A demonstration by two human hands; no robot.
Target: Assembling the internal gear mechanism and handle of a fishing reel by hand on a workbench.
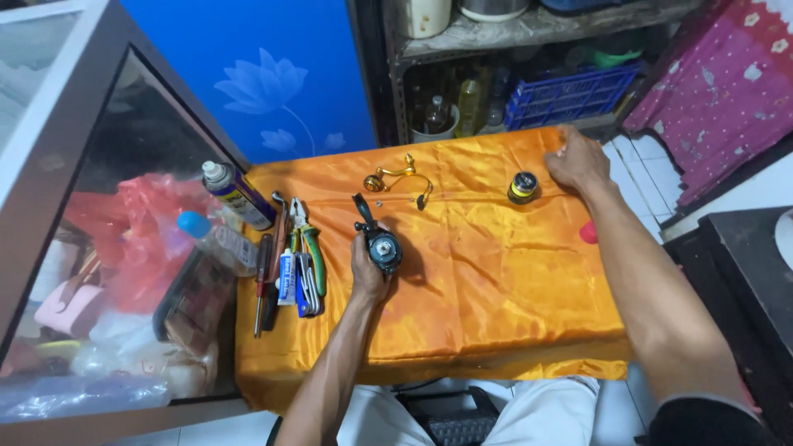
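Holding the black fishing-reel body (382, 245) in my left hand (368, 268) — grip closed firmly — my right hand (576, 158) lay open, smoothing the orange satin table cloth (496, 281).

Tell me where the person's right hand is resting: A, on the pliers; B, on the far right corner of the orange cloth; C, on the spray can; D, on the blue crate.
B: the right hand lies flat on the far right corner of the orange cloth, just beyond the small black and yellow spool.
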